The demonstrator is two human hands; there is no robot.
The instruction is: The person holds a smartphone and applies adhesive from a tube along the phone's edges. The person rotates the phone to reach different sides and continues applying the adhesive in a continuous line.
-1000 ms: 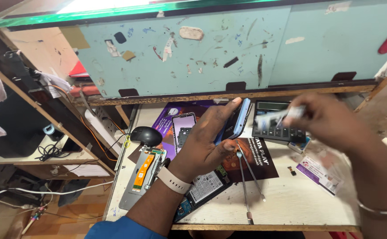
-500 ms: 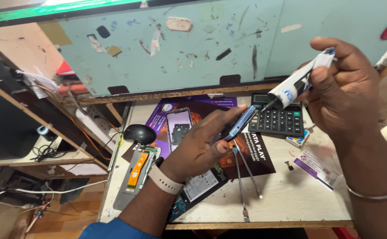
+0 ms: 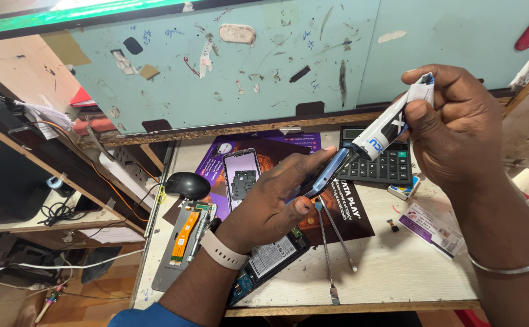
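Observation:
My left hand (image 3: 273, 203) grips a thin blue phone frame (image 3: 330, 172), tilted on edge above the desk mat. My right hand (image 3: 455, 130) squeezes a white glue tube (image 3: 388, 124), held slanted with its dark nozzle touching the upper edge of the blue frame. Under my left wrist lies an opened phone body (image 3: 267, 263) with its battery showing. Two thin metal pry tools (image 3: 331, 242) lie on the mat just below the frame.
A dark purple poster mat (image 3: 249, 151) carries a phone back panel (image 3: 241, 175). A black calculator (image 3: 391, 166) sits behind, a black mouse (image 3: 187, 184) at left, a grey plate with an orange flex cable (image 3: 182, 239) beside it. Cards (image 3: 434, 224) lie at right. Wooden desk edge (image 3: 349, 306) in front.
My right hand brought the glue tube down from a raised position until its nozzle met the blue frame. My left hand kept the frame in much the same place.

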